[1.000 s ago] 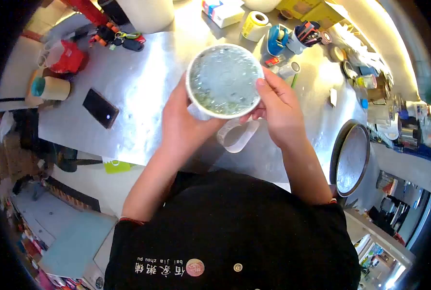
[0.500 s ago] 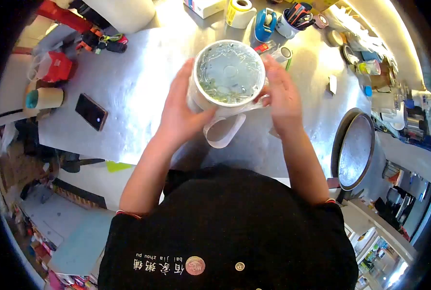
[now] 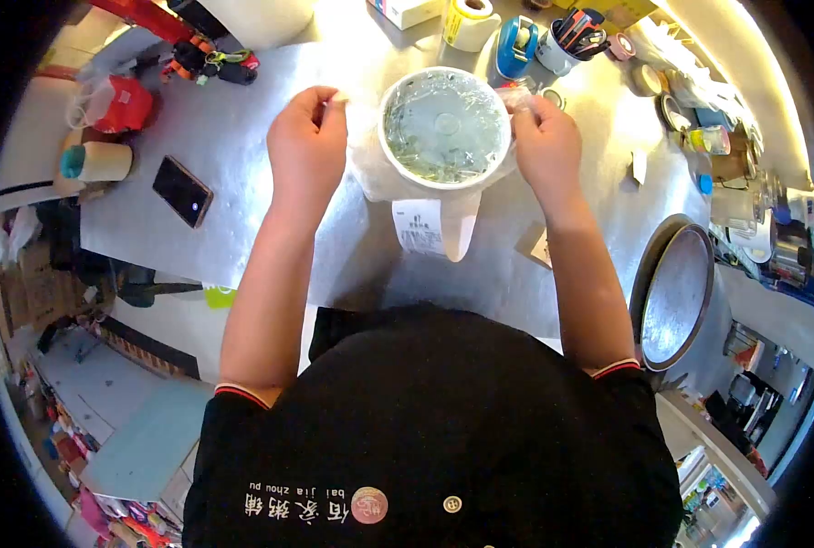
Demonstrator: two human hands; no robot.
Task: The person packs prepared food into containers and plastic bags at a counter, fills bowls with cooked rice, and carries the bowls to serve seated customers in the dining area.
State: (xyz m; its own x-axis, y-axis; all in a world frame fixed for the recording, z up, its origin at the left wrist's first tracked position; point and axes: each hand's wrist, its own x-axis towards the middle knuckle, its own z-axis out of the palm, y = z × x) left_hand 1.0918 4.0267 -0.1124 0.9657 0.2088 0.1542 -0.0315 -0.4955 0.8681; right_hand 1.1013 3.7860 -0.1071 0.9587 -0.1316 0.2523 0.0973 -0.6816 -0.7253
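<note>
A round white tub [image 3: 443, 176] with a clear, fogged lid [image 3: 447, 123] sits in a thin translucent plastic bag [image 3: 367, 166]; green bits show through the lid. A printed paper slip [image 3: 418, 226] hangs at the tub's near side. To the left of the tub, my left hand [image 3: 306, 137] is closed in a pinch, with a thin edge of the bag at its fingertips. On the other side, my right hand [image 3: 550, 142] pinches the bag close to the tub's rim. Neither hand touches the tub itself.
A phone [image 3: 183, 191] lies at the left of the metal table [image 3: 242, 164]. Along the back stand a label roll [image 3: 470, 26], a blue tape dispenser [image 3: 516, 47] and a cup of pens [image 3: 556, 57]. A large round pan [image 3: 677, 297] is at the right edge.
Both hands have left the tub's sides and moved apart, now pinching the bag. The paper slip has turned so its printed face shows. The view has shifted slightly.
</note>
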